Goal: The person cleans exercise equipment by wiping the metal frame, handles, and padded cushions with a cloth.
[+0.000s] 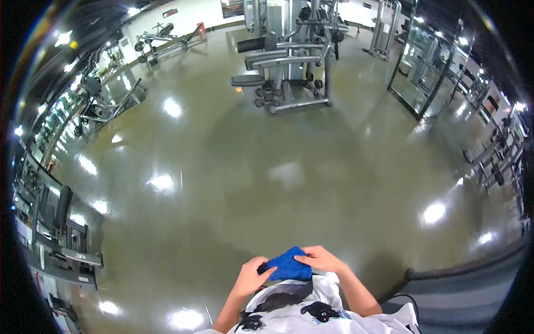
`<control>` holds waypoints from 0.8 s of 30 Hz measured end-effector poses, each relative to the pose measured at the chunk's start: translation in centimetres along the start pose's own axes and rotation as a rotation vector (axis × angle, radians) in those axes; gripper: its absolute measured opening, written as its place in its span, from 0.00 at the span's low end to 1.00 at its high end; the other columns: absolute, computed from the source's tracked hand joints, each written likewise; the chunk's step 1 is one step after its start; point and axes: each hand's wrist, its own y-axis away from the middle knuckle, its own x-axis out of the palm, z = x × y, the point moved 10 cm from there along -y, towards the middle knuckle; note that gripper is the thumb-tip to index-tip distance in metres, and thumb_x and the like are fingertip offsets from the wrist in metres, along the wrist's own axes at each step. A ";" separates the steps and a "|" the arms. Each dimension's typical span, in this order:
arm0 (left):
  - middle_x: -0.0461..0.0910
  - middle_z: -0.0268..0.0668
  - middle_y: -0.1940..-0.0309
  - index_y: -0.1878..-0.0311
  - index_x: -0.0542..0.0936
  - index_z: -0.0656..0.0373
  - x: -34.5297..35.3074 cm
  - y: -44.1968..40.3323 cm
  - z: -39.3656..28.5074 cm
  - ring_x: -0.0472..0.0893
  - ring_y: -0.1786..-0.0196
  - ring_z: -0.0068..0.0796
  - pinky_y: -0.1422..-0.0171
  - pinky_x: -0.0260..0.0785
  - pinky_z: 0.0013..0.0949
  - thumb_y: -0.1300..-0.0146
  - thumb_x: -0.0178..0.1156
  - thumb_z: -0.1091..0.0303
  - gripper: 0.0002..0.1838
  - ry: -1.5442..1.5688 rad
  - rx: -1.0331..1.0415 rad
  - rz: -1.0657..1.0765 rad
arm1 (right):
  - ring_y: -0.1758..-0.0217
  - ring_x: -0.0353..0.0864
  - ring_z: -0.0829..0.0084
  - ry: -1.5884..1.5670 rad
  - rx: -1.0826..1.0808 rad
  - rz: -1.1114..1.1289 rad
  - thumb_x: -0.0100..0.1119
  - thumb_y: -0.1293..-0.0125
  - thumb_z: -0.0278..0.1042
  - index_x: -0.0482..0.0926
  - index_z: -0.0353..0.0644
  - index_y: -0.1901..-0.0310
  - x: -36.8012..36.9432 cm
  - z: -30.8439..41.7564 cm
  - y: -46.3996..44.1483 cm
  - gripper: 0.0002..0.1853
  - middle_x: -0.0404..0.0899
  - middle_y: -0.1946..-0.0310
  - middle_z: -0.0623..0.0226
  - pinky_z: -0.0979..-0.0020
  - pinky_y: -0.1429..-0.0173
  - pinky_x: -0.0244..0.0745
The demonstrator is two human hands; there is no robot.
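A blue cloth [290, 266], folded into a small pad, is held in front of my body at the bottom centre. My left hand [255, 275] grips its left edge, with the thumb on top. On the upper right edge my right hand [320, 259] pinches it, thumb over the cloth. Just below the cloth lies my white shirt [289, 312] with dark animal prints.
Ahead stands a large grey weight machine [295, 67] with a padded seat. More machines line the left [61, 228] and right [498, 153] sides. A mirrored frame [425, 67] is at upper right. A dark grey padded object [467, 295] is close at lower right.
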 end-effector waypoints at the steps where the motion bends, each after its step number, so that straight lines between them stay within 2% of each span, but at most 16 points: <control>1: 0.79 0.44 0.69 0.61 0.78 0.65 -0.4 -2.1 -0.4 0.80 0.68 0.35 0.60 0.72 0.33 0.44 0.66 0.59 0.17 0.004 -0.001 -0.016 | 0.63 0.72 0.84 0.012 -0.003 0.012 0.56 0.31 0.41 0.80 0.36 0.52 -1.6 0.6 -1.5 0.16 0.80 0.66 0.74 0.77 0.57 0.70; 3: 0.80 0.44 0.67 0.60 0.79 0.63 -0.3 -5.5 -0.4 0.82 0.66 0.38 0.60 0.73 0.35 0.43 0.65 0.57 0.17 -0.099 -0.086 0.049 | 0.64 0.71 0.85 0.013 -0.026 -0.050 0.56 0.31 0.39 0.80 0.34 0.53 -4.4 2.6 -4.0 0.15 0.79 0.67 0.77 0.79 0.59 0.70; 4: 0.79 0.45 0.68 0.63 0.78 0.64 -1.3 -7.3 -2.1 0.80 0.66 0.41 0.62 0.72 0.36 0.45 0.66 0.62 0.14 -0.156 0.002 -0.026 | 0.69 0.72 0.85 -0.028 -0.052 -0.091 0.57 0.32 0.40 0.81 0.35 0.57 -5.8 4.5 -4.7 0.15 0.80 0.71 0.73 0.77 0.64 0.70; 7: 0.79 0.43 0.68 0.64 0.79 0.62 -4.1 -12.1 -3.7 0.80 0.66 0.43 0.62 0.72 0.38 0.45 0.66 0.63 0.13 -0.306 0.084 -0.131 | 0.70 0.71 0.85 -0.087 -0.063 -0.111 0.58 0.33 0.39 0.81 0.34 0.59 -9.1 6.4 -8.8 0.14 0.79 0.72 0.74 0.77 0.65 0.69; 8: 0.79 0.41 0.69 0.64 0.79 0.60 -5.3 -13.3 -4.1 0.80 0.66 0.43 0.62 0.72 0.39 0.46 0.66 0.65 0.11 -0.334 0.106 -0.200 | 0.70 0.70 0.84 0.000 -0.083 -0.131 0.58 0.33 0.38 0.81 0.35 0.60 -10.2 6.8 -10.2 0.13 0.77 0.74 0.75 0.78 0.66 0.67; 11: 0.80 0.40 0.69 0.65 0.80 0.59 -7.8 -15.9 -3.1 0.80 0.65 0.42 0.60 0.72 0.37 0.46 0.66 0.66 0.09 -0.307 0.050 -0.307 | 0.70 0.69 0.84 -0.018 -0.139 -0.074 0.58 0.33 0.39 0.81 0.36 0.61 -10.7 8.4 -13.3 0.13 0.75 0.75 0.76 0.77 0.66 0.66; 12: 0.81 0.35 0.69 0.67 0.82 0.57 -8.6 -16.8 -2.8 0.81 0.65 0.37 0.60 0.73 0.36 0.46 0.64 0.65 0.07 -0.354 0.083 -0.372 | 0.70 0.67 0.84 0.037 -0.203 -0.046 0.58 0.33 0.39 0.80 0.37 0.62 -10.8 8.7 -14.5 0.12 0.72 0.75 0.76 0.77 0.67 0.65; 13: 0.81 0.35 0.69 0.67 0.82 0.57 -9.1 -18.0 -2.3 0.81 0.65 0.37 0.60 0.73 0.36 0.46 0.64 0.65 0.07 -0.352 0.081 -0.382 | 0.69 0.67 0.84 0.010 -0.109 0.044 0.59 0.34 0.39 0.79 0.36 0.62 -10.4 7.4 -15.8 0.12 0.72 0.73 0.74 0.77 0.66 0.65; 15: 0.82 0.34 0.68 0.68 0.83 0.56 -10.2 -20.1 -2.1 0.81 0.64 0.36 0.60 0.73 0.35 0.47 0.65 0.67 0.05 -0.435 0.165 -0.449 | 0.69 0.67 0.84 -0.018 -0.140 0.128 0.59 0.33 0.38 0.78 0.36 0.62 -10.1 8.1 -18.4 0.12 0.72 0.72 0.74 0.77 0.66 0.64; 17: 0.83 0.32 0.67 0.66 0.83 0.54 -11.5 -22.9 -1.3 0.82 0.63 0.33 0.59 0.73 0.34 0.47 0.65 0.68 0.05 -0.430 0.208 -0.485 | 0.67 0.69 0.83 -0.029 -0.169 0.159 0.58 0.33 0.37 0.79 0.35 0.60 -10.4 8.9 -21.2 0.12 0.75 0.70 0.72 0.77 0.64 0.66; 20: 0.83 0.32 0.65 0.62 0.84 0.52 -14.1 -27.7 -1.7 0.82 0.62 0.32 0.58 0.73 0.35 0.49 0.66 0.69 0.09 -0.640 0.324 -0.521 | 0.62 0.75 0.81 0.021 -0.201 0.106 0.58 0.33 0.36 0.79 0.34 0.55 -12.5 9.8 -26.4 0.13 0.81 0.64 0.67 0.75 0.56 0.71; 21: 0.83 0.32 0.65 0.62 0.84 0.52 -15.2 -29.7 -1.1 0.82 0.62 0.32 0.58 0.73 0.35 0.49 0.66 0.69 0.09 -0.647 0.325 -0.527 | 0.62 0.75 0.81 0.022 -0.208 0.111 0.58 0.33 0.36 0.79 0.34 0.55 -13.2 10.6 -28.2 0.13 0.81 0.64 0.67 0.75 0.56 0.71; 23: 0.82 0.30 0.66 0.63 0.83 0.51 -17.9 -34.2 -0.5 0.81 0.63 0.30 0.58 0.73 0.34 0.49 0.66 0.66 0.09 -0.677 0.350 -0.566 | 0.61 0.75 0.80 0.088 -0.115 0.077 0.57 0.32 0.35 0.80 0.34 0.55 -14.8 12.5 -32.5 0.13 0.81 0.65 0.68 0.75 0.54 0.72; 24: 0.81 0.31 0.67 0.61 0.83 0.51 -19.2 -36.6 -0.8 0.81 0.63 0.32 0.59 0.73 0.34 0.49 0.66 0.67 0.10 -0.688 0.366 -0.564 | 0.61 0.74 0.80 0.038 -0.123 0.096 0.53 0.30 0.35 0.77 0.35 0.48 -15.0 13.8 -34.2 0.15 0.80 0.59 0.67 0.75 0.54 0.72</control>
